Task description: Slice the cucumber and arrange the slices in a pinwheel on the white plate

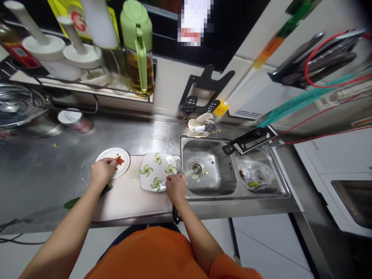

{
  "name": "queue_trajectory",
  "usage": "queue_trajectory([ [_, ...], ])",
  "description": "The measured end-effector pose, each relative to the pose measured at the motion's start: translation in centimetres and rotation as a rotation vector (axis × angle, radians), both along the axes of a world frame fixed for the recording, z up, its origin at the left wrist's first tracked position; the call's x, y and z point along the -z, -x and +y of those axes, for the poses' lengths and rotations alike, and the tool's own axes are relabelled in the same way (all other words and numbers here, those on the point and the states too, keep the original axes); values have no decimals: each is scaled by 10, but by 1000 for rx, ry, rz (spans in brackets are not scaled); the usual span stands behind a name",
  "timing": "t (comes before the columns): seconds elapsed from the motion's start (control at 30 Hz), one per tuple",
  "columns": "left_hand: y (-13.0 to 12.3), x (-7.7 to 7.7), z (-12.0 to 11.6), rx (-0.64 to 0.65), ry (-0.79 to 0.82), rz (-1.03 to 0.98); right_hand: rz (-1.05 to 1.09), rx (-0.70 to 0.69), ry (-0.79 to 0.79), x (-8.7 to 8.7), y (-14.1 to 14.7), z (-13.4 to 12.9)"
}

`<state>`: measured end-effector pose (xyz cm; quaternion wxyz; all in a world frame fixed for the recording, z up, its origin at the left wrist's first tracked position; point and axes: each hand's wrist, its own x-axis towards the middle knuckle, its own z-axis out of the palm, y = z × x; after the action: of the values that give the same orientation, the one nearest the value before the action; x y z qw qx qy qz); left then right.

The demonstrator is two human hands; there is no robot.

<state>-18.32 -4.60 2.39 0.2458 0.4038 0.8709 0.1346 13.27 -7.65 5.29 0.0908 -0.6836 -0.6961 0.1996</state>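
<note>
My left hand (102,171) is closed in a pinch over a small white plate (125,170) that holds little red bits (119,160). Whatever sits between its fingertips is too small to make out. My right hand (177,188) is closed at the near right corner of a square white plate (151,159); its fingertips are partly hidden. Several pinwheels of thin green slices (156,184) lie on this plate, with specks of red at some centres. A pale cutting board (128,201) is under the square plate. Partly behind my left forearm lies a green, cucumber-like piece (71,203).
A black handle (176,215) sticks out at the counter's front edge. To the right, a steel sink (215,182) has pale slices near its drain, and its second basin holds a plastic bag (258,176). Behind are a pot (43,124), a can (76,120) and an oil bottle (139,62).
</note>
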Motion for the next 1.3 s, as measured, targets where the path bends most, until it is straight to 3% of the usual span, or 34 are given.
queue_trajectory([
  [0.27, 5, -5, 1, -6, 48, 118, -30, -11, -5, 1, -1, 0],
  [0.43, 9, -10, -13, -44, -25, 125, 1, -11, -9, 1, -4, -2],
  [0.53, -10, -13, -27, -29, -145, 54, 12, -11, -3, 0, -5, -5],
  [0.6, -34, -13, -37, 90, -276, -35, 23, -13, 5, -2, -4, -7],
  [0.7, -74, -7, -49, 417, -448, -169, 35, -36, 22, -3, -1, -8],
  [0.87, -120, 10, -58, 755, -575, -209, 30, -103, 77, -1, 7, -10],
  [1.07, -130, 28, -56, 885, -636, -158, 15, -157, 151, 7, 15, -10],
  [1.3, -131, 34, -55, 919, -673, -113, 3, -182, 196, 7, 17, -8],
])
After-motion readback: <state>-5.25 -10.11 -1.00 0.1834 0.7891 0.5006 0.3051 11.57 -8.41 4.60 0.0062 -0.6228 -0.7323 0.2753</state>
